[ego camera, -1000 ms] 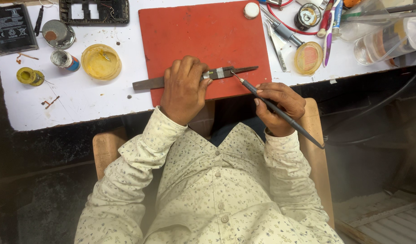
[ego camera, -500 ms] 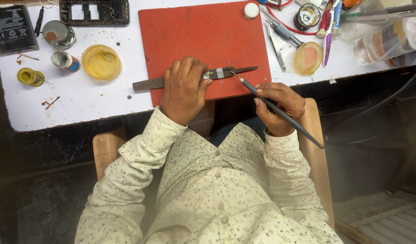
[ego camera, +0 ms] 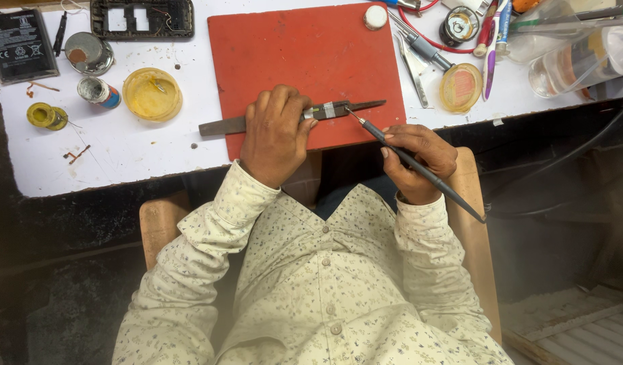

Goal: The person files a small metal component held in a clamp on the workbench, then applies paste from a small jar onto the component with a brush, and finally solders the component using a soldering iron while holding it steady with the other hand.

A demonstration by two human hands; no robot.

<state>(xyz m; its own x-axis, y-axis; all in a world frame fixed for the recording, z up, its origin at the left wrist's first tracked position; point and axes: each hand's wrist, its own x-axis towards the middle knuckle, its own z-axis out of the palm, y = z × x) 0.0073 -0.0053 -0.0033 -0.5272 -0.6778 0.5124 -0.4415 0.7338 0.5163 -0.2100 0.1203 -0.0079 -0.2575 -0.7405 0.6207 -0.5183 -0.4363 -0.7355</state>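
— Lower right: right hand (ego camera: 420, 159) pinching soldering iron (ego camera: 420, 167), tip at the strip. Centre: left hand (ego camera: 276, 132) clamped on long metal strip (ego camera: 291, 116)
— Might skid across red mat (ego camera: 311, 47) under loose pressure, burning fingertips (ego camera: 305, 120)

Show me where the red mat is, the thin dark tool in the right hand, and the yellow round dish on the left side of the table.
Red mat (ego camera: 305, 54), head view, bare upper middle of its surface.
Thin dark tool (ego camera: 433, 181), head view, shaft just below the right hand.
Yellow round dish (ego camera: 152, 94), head view, centre of the dish.
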